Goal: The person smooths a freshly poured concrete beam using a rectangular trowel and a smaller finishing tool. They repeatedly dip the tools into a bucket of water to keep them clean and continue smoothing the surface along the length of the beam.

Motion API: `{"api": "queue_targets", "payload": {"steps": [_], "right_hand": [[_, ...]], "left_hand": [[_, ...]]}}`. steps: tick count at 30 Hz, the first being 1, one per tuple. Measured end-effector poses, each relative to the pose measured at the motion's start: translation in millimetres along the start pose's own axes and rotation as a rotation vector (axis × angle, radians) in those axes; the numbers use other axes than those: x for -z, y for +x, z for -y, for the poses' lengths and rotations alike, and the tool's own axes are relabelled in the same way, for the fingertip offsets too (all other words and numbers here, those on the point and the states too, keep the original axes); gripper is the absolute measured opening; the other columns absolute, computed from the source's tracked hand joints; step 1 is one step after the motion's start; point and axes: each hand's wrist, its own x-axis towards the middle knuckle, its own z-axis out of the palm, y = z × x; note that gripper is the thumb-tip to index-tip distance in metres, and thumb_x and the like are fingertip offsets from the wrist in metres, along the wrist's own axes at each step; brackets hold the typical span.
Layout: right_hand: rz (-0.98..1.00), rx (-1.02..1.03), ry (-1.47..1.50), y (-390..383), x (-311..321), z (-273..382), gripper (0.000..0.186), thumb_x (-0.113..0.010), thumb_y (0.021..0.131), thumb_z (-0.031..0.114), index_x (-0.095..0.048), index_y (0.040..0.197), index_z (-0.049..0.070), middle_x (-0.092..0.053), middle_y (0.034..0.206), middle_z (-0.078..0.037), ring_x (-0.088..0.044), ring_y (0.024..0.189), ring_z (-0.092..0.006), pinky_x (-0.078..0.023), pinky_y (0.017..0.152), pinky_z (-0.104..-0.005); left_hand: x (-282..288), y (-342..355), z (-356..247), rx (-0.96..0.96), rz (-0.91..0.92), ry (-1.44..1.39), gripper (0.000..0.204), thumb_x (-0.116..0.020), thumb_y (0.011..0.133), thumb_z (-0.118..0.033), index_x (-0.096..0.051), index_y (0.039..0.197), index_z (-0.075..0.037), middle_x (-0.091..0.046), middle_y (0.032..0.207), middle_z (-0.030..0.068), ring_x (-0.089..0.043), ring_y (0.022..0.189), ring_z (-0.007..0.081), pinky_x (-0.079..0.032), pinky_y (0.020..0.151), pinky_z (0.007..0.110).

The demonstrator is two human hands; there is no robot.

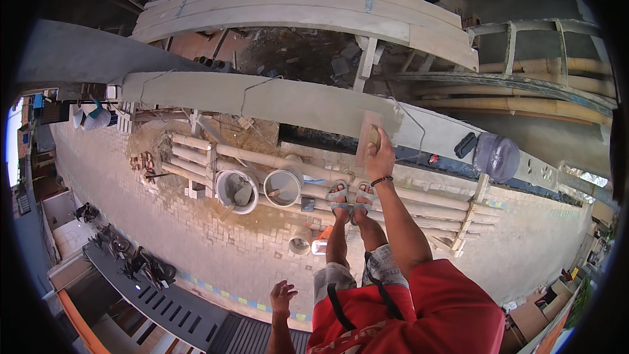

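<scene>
My right hand (380,157) grips a flat rectangular float (365,134) by its handle, its face against the long plastered beam (314,98), at the edge between darker grey plaster and a paler stretch. My left hand (283,296) hangs low at my side, fingers loosely bent and apart, with nothing in it. My sandalled feet stand on bamboo poles (419,213). Left of them on the scaffold are two buckets (283,187) (229,183) of grey mix, with tools inside. A clear plastic jug (498,156) and a black object (465,145) rest on the right part of the beam.
Bent wires (244,98) stick out along the beam. Beyond it are white boards (295,10), a frame (508,49) and more bamboo (537,101). A paved lane (131,196) runs far below, with parked motorbikes (147,265) at lower left.
</scene>
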Motion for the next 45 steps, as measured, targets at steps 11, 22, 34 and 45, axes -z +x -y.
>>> {"api": "queue_targets", "payload": {"steps": [11,22,34,45], "right_hand": [[0.115,-0.11,-0.29,47,6,-16,0.058,-0.059,0.084,0.006,-0.043,0.14,0.009,-0.062,0.106,-0.023,-0.059,0.102,-0.0434,-0.049,0.085,-0.0524],[0.301,-0.211,-0.346,-33,20,-12,0.06,-0.061,0.084,0.009,-0.042,0.141,0.01,-0.06,0.11,-0.024,-0.062,0.097,-0.0433,-0.052,0.086,-0.05],[0.304,-0.197,-0.357,61,16,-25,0.055,-0.056,0.083,0.008,-0.048,0.137,0.009,-0.061,0.114,-0.028,-0.061,0.102,-0.0455,-0.053,0.086,-0.0509],[0.292,-0.157,-0.428,55,3,-26,0.059,-0.06,0.082,0.009,-0.045,0.139,0.008,-0.063,0.11,-0.028,-0.064,0.098,-0.0431,-0.053,0.085,-0.0507]], "left_hand": [[1,2,-5,0.048,0.026,0.054,0.036,-0.051,0.099,-0.02,-0.052,0.13,-0.001,-0.068,0.105,0.0156,-0.071,0.079,0.0236,-0.052,0.071,0.033],[11,10,-2,0.072,0.017,0.042,0.036,-0.052,0.099,-0.02,-0.052,0.13,-0.003,-0.069,0.105,0.016,-0.071,0.078,0.0242,-0.051,0.069,0.033],[3,23,-33,0.007,0.061,0.081,0.037,-0.053,0.098,-0.022,-0.052,0.13,-0.003,-0.068,0.108,0.0161,-0.071,0.081,0.0242,-0.051,0.073,0.034],[8,29,-26,0.011,0.037,0.077,0.035,-0.054,0.097,-0.021,-0.053,0.128,-0.003,-0.069,0.105,0.0152,-0.072,0.079,0.0241,-0.052,0.072,0.032]]}}
